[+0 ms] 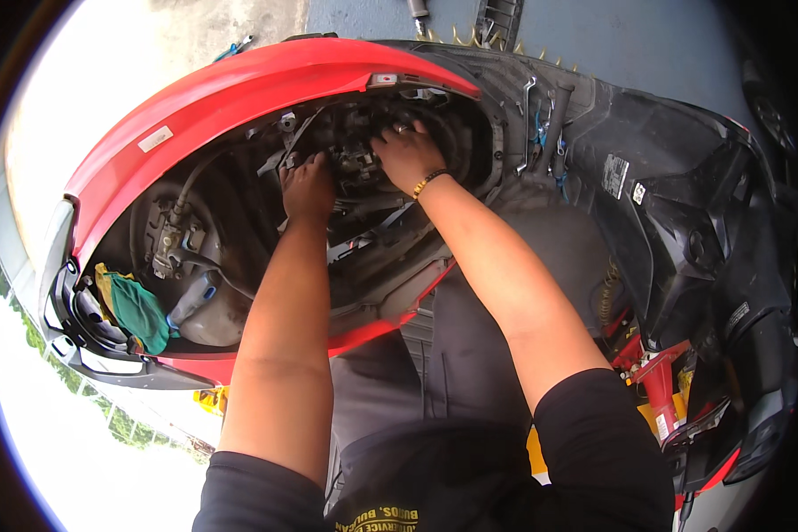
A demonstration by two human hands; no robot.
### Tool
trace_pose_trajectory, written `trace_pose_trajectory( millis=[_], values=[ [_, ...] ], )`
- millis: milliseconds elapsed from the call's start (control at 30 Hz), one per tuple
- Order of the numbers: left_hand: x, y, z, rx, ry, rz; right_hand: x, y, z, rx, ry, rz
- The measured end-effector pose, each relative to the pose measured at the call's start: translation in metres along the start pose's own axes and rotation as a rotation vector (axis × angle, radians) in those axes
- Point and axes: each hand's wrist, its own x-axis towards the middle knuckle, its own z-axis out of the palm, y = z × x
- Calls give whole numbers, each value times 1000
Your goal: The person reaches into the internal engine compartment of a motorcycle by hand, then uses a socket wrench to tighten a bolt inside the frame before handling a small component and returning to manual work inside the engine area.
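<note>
Both my hands are inside the open body of a red scooter [204,80]. My left hand [308,186] has curled fingers beside dark metal engine parts [357,142]; what they grip is hidden. To its right and a little higher, my right hand [410,155], with a beaded bracelet at the wrist, reaches over those parts, fingers bent round something too small to make out. Toward the left of the body are a metal fitting with a hose [170,239], a green and yellow cloth [140,315] and a light blue-grey object [193,301].
Wrenches and other tools [527,124] rest on the black panel right of my hands. Bulky black scooter bodywork [683,230] fills the right side, with a red metal stand [661,390] below. A coiled yellow hose [465,38] lies beyond the scooter at the top.
</note>
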Motion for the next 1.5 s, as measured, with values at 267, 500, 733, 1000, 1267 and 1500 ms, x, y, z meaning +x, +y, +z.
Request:
trace_pose_trajectory(
  millis=[267,500,733,1000,1267,1500],
  values=[
    [3,3,-7,-212,44,18,-1,3,5,-2,110,-11],
    [4,15,3,-307,95,-49,-18,5,10,-2,384,-38],
    [-4,76,-55,-547,240,-108,-137,47,-28,273,607,319],
    [33,89,-35,-242,25,399,-183,71,3,645,630,813],
    [52,101,-42,-252,-84,262,-250,137,68,479,505,1164],
    [68,104,-26,-239,-49,406,-243,236,78,290,494,1184]
  ],
)
